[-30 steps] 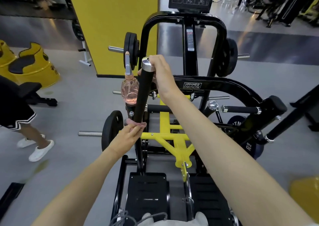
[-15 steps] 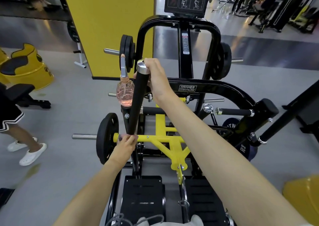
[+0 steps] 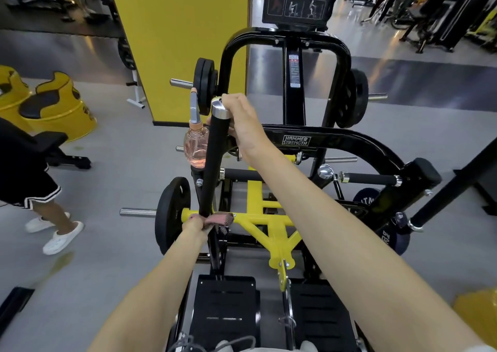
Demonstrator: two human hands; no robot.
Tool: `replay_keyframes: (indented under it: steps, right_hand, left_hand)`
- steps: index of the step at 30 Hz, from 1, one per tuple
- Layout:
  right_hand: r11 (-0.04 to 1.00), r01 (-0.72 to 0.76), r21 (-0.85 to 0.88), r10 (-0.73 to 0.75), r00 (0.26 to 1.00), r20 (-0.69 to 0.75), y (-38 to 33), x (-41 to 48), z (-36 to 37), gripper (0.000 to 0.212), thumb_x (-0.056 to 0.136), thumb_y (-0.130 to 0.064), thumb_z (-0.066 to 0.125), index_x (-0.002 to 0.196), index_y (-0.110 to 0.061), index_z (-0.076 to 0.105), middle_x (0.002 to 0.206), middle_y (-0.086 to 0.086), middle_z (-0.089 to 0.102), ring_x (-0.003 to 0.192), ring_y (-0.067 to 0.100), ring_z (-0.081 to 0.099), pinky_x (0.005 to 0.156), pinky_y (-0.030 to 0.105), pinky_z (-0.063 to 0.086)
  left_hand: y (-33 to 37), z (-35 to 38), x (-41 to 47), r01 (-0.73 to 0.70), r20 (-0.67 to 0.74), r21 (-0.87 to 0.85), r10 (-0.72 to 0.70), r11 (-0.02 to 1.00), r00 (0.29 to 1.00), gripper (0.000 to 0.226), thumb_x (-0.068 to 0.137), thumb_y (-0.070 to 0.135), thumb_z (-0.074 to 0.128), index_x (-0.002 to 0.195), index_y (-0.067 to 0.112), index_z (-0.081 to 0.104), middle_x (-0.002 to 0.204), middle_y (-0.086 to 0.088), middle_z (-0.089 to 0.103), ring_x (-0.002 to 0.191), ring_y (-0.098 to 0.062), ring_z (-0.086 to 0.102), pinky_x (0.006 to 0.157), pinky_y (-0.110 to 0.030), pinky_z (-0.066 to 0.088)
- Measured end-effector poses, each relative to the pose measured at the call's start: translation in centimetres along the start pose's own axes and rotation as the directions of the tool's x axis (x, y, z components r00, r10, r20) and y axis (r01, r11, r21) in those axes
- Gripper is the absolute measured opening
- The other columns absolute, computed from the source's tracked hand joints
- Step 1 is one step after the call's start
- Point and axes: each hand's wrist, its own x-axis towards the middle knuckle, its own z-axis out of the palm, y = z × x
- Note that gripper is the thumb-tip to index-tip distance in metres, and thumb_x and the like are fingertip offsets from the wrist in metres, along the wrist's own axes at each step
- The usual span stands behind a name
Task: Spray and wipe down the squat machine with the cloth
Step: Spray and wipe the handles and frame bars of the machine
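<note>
Faces the squat machine (image 3: 293, 141) from its footplate end. Grips with the right hand (image 3: 243, 121) the top of the upright black handle (image 3: 212, 163) on the machine's left side, with fingers curled tight round the bar just below the chrome cap (image 3: 221, 108). Finds a clear spray bottle (image 3: 194, 147) of pinkish liquid, grey nozzle upward, hard against the left of that handle and beside the right hand; cannot tell any hold on it by the hidden fingers. Closes the left hand (image 3: 194, 224) round a pink cloth (image 3: 218, 218) and presses the cloth on the bar at the lower end of the handle's black padding, level in view with the yellow frame (image 3: 265, 218). Records a black weight plate (image 3: 172, 214) just left of the left hand, two black footplates (image 3: 226, 311) at the machine's near edge, and a "SQUAT TRAINER" placard (image 3: 297, 1) at its far top edge. Notes beyond the machine's left side a yellow pillar (image 3: 177, 42), yellow drums (image 3: 56, 109) and a second person (image 3: 27, 182) in black shorts and white shoes on the grey floor (image 3: 121, 149).
</note>
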Motion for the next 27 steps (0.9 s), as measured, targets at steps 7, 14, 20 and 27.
replay_keyframes:
  steps: [7,14,20,27]
  right_hand:
    - [1.0,-0.01,0.021,0.009,0.998,0.06,-0.2,-0.1,-0.5,0.024,0.081,-0.047,0.05,0.091,-0.025,0.053,0.118,0.023,0.057,0.113,0.036,0.056,0.102,0.052,0.042]
    - [0.999,-0.017,0.042,0.014,0.998,0.056,-0.8,-0.7,-0.5,0.02,0.084,-0.041,0.05,0.092,-0.022,0.051,0.109,0.018,0.057,0.098,0.028,0.058,0.08,0.037,0.046]
    - [0.999,-0.029,0.045,0.026,0.997,0.067,-1.4,-1.0,-1.3,0.009,0.095,-0.024,0.048,0.09,-0.017,0.047,0.091,0.0,0.048,0.079,0.008,0.044,0.068,0.025,0.036]
    - [1.0,-0.03,0.001,0.03,0.997,0.075,-2.1,-1.3,-1.6,0.01,0.093,-0.026,0.05,0.092,-0.016,0.048,0.091,-0.002,0.05,0.082,0.008,0.046,0.068,0.024,0.034]
  left_hand:
    - [1.9,0.8,-2.5,0.028,0.091,-0.058,-0.022,0.998,0.996,0.025,0.092,-0.017,0.03,0.097,-0.004,0.051,0.091,-0.022,0.055,0.068,-0.033,0.06,0.051,-0.029,0.057]
    - [6.9,0.8,-9.9,-0.009,0.293,-0.139,0.05,0.99,0.955,0.03,0.091,-0.018,0.025,0.075,-0.005,0.047,0.06,-0.019,0.06,0.067,-0.027,0.055,0.038,-0.027,0.052]
    - [11.6,1.1,-17.8,-0.134,0.368,-0.208,0.204,0.969,0.907,0.036,0.089,-0.02,0.022,0.073,0.004,0.044,0.083,-0.022,0.053,0.078,-0.031,0.058,0.063,-0.038,0.059]
    - [14.6,1.6,-22.4,-0.285,0.408,-0.167,0.33,0.944,0.851,0.033,0.089,-0.019,0.033,0.076,0.007,0.047,0.079,-0.011,0.054,0.074,-0.021,0.059,0.066,-0.031,0.058]
